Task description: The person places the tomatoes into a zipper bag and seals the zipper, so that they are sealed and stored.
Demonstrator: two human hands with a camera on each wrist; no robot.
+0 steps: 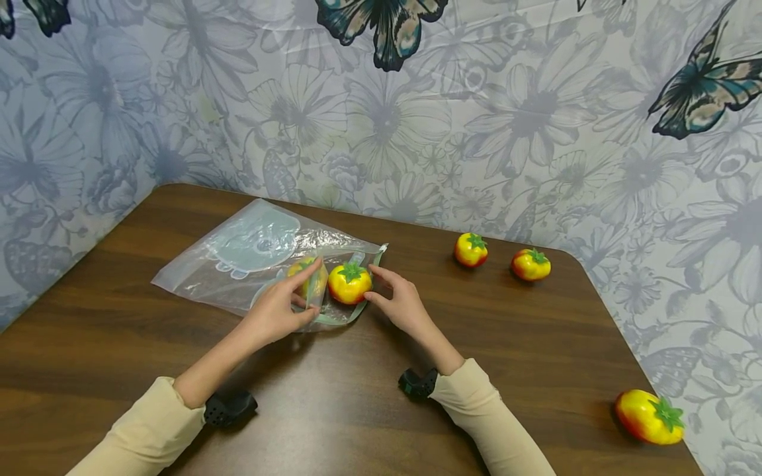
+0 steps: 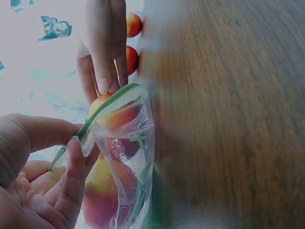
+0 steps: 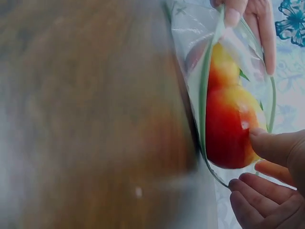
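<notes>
A clear zip bag with a green-edged mouth and a pale printed figure lies on the table. My left hand pinches the rim of its mouth between thumb and finger, best seen in the left wrist view. One glossy yellow-red tomato with a green leafy top sits in the mouth. Deeper inside, behind the film, another tomato shows partly. My right hand is at the right side of the front tomato. In the right wrist view its thumb touches that tomato, the other fingers loosely bent below.
Two more tomatoes, a rounder one and a wider one, stand near the back right of the brown table. Another tomato lies by the right edge. A flowered cloth hangs behind the table.
</notes>
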